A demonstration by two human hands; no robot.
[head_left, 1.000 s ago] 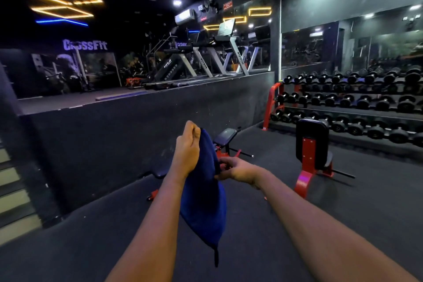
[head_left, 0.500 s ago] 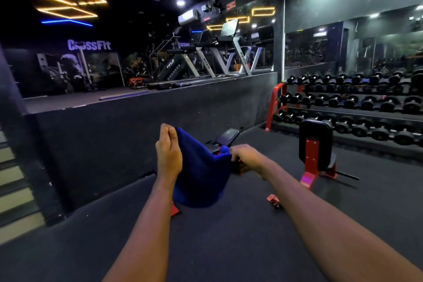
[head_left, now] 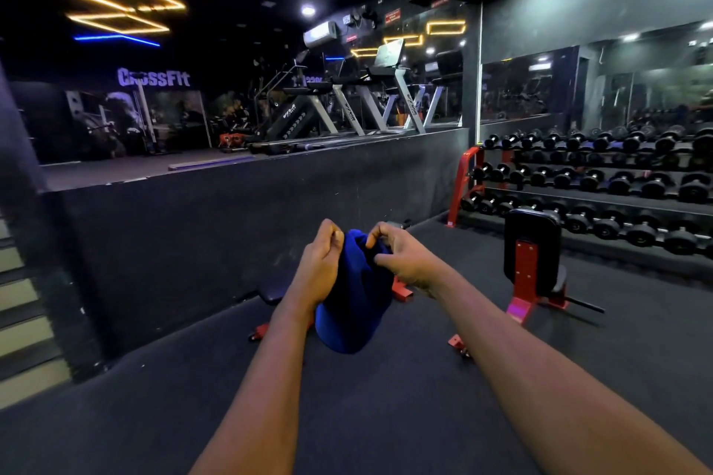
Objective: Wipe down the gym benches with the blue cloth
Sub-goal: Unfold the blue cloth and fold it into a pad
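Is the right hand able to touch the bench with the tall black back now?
Probably not yet: the right hand pinches the blue cloth, and that bench stands well beyond it. Only floor lies between, so stepping closer should do.

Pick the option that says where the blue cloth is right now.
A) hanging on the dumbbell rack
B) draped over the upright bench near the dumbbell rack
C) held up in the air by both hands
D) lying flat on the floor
C: the blue cloth hangs in mid-air, with the left hand and the right hand gripping its top edge.
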